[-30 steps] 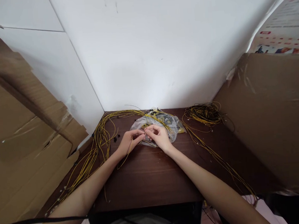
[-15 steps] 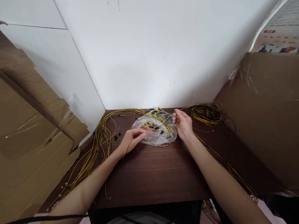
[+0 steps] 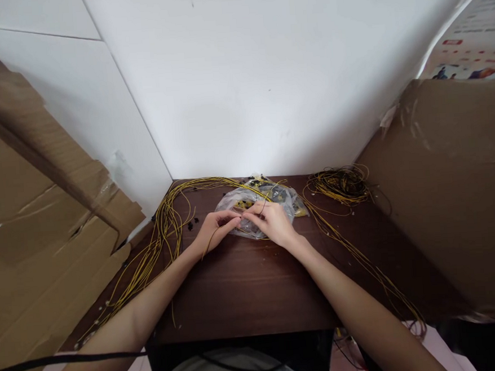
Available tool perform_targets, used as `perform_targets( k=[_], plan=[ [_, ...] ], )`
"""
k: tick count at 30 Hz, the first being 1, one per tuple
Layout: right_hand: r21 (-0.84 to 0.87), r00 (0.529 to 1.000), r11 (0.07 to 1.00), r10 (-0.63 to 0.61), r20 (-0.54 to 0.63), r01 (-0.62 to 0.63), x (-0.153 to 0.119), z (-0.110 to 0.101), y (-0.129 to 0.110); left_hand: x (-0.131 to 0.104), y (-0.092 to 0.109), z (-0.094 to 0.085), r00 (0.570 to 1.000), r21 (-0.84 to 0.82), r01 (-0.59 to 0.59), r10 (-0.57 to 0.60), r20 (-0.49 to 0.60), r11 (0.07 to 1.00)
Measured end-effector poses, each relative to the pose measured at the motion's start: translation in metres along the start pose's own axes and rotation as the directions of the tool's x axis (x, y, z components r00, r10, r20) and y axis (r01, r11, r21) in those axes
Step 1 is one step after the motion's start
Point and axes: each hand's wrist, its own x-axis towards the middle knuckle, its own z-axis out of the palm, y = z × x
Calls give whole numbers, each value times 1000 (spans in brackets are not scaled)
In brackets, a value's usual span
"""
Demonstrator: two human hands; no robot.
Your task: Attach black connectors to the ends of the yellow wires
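My left hand point(image 3: 217, 230) is closed in a pinch on a thin yellow wire point(image 3: 210, 244), whose tail hangs below the palm. Fingertip to fingertip with it, my right hand point(image 3: 273, 222) is also pinched; a tiny dark piece shows between the fingertips, too small to name. Behind both hands lies a clear plastic bag point(image 3: 230, 201) with small yellow and black pieces in it. A bundle of yellow wires point(image 3: 168, 208) arches from the left side to the bag, its ends partly hidden by my right hand.
A coil of yellow and black wire point(image 3: 343, 185) lies at the back right, with more wires point(image 3: 365, 254) running toward the front right. Small black pieces point(image 3: 193, 223) lie left of the bag. Cardboard point(image 3: 33, 223) stands on the left and more cardboard point(image 3: 451, 194) on the right.
My right hand has moved left and down from beyond the bag's right side to meet my left hand. The stretch of wire between the hands no longer shows.
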Motion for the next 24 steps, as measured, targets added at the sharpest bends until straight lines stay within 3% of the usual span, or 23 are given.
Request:
perform_targets(
  k=[2, 6, 10, 19, 24],
  plan=[
    [21, 999, 999, 26, -39, -25, 4, -8, 3, 0, 1, 1, 1000, 0, 7, -7, -9, 1000],
    [176, 960, 968, 209, -188, -177, 10, -20, 10, 2, 4, 3, 1000, 8, -12, 12, -1, 1000],
    [306, 920, 920, 321, -225, -246, 12, -21, 13, 3, 3, 3, 1000, -1, -27, 27, 13, 1000],
    [345, 921, 910, 319, -224, -231, 13, -31, 18, 2, 1, 3, 999, 0, -43, 43, 33, 999],
    [407, 843, 891, 370, -389, -203, 15, -48, 25, 1, 4, 2, 998, 41, -52, 50, 42, 998]
  ],
)
